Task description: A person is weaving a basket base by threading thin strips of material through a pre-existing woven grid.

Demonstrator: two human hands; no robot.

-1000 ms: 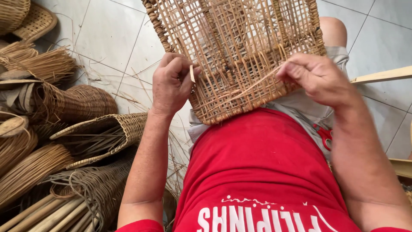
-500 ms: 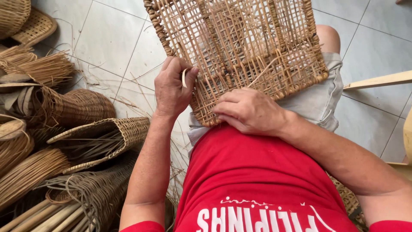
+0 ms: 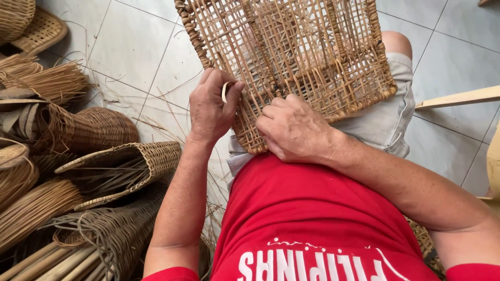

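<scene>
Panel (image 3: 291, 62): open-lattice rattan, flat, rectangular, braided rim, on my lap, long axis running away from me | left hand (image 3: 212, 109): pinching a pale strip (image 3: 224, 92) at panel's left edge | right hand (image 3: 294, 130): fingers curled onto near edge weave, grip unclear | baskets (image 3: 78, 171): left on tile floor (image 3: 120, 47)

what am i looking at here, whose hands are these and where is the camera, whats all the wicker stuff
The camera is worn on a person's head and looks down at their own lap, so you see their red shirt and both bare arms from above. There is no machine; the work is done by hand.

On their lap lies a flat, open-weave rattan panel. The left hand grips its near-left edge and pinches a thin, pale strip between thumb and fingers. The right hand rests on the panel's near edge, fingers pressed into the weave.

On the tiled floor to the left sit several woven baskets and bundles of loose cane. A wooden bar shows at the right.
</scene>
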